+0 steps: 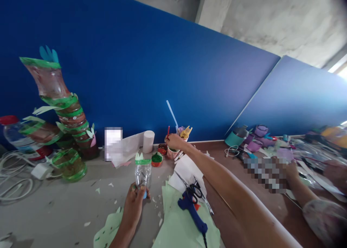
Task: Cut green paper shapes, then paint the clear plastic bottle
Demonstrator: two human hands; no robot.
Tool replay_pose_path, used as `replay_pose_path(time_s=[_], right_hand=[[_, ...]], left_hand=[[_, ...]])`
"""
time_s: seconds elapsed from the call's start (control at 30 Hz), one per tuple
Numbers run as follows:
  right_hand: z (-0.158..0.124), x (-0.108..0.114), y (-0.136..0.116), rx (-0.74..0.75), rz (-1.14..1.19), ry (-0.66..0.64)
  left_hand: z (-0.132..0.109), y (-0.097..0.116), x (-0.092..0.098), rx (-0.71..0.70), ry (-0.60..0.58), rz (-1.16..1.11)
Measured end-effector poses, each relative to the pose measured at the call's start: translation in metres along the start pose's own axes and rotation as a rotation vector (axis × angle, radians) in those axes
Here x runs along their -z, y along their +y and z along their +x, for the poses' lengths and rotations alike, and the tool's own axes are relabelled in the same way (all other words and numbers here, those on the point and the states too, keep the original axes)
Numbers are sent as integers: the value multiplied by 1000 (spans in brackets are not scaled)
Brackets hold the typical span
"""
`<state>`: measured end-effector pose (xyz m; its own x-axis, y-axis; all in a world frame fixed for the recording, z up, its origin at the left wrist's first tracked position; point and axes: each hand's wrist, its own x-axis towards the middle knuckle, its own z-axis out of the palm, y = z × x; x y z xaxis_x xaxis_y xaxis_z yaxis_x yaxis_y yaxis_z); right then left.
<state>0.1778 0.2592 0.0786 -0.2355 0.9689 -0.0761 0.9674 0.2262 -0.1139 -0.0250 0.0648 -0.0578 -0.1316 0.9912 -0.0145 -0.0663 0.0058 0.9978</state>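
Note:
My left hand (pixel 134 201) is closed around the base of a small clear plastic bottle piece (pixel 142 172) with a green painted rim and pale green paper leaves on top. My right hand (pixel 173 141) reaches far forward, fingers pinched on a red-handled brush (pixel 168 131) over a cup (pixel 172 153) at the wall. A small pot of green paint (pixel 156 159) and a red pot (pixel 162 149) stand just left of that cup.
A stacked bottle tree with green bands (pixel 63 107) stands at left beside a water bottle (pixel 16 136) and white cables (pixel 13 168). A blue glue gun (pixel 193 212), scissors (pixel 195 192) and green paper sheets (pixel 184 226) lie near me. Another person's arm (pixel 300 185) works at right among clutter.

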Motion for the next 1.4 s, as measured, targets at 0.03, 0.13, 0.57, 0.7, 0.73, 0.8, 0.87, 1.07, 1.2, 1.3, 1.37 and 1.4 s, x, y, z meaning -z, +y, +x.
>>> replay_pose_path(time_s=[0.03,0.13,0.57,0.7,0.73,0.8,0.87,1.07,1.2,1.3,1.37,1.4], right_hand=[[0,0,-1,4,9,1],[-1,1,-2,9,48,5],[-1,-6,2,-36,477,88],[-7,6,19,-92,746,224],[-12,8,24,-102,826,262],[-25,10,34,-113,991,323],[-43,9,42,-117,1150,366],[-103,-2,48,-56,1549,399],[-131,-12,39,-24,1740,381],[-145,-21,26,-5,1843,341],[-153,-27,16,7,1891,305],[-157,-30,11,13,1921,289]], left_hand=[[0,0,0,2,0,-2],[0,0,0,6,4,-6],[-1,5,-1,-11,5,29],[-1,6,-2,1,10,12],[-1,7,-2,4,13,22],[-2,8,-3,2,21,43],[-2,10,-4,-7,28,45],[-3,15,-5,-22,32,14],[-5,19,-7,-6,19,-12],[-6,20,-9,-4,22,-44],[-7,20,-10,-4,13,-54],[-8,21,-10,2,10,-58]])
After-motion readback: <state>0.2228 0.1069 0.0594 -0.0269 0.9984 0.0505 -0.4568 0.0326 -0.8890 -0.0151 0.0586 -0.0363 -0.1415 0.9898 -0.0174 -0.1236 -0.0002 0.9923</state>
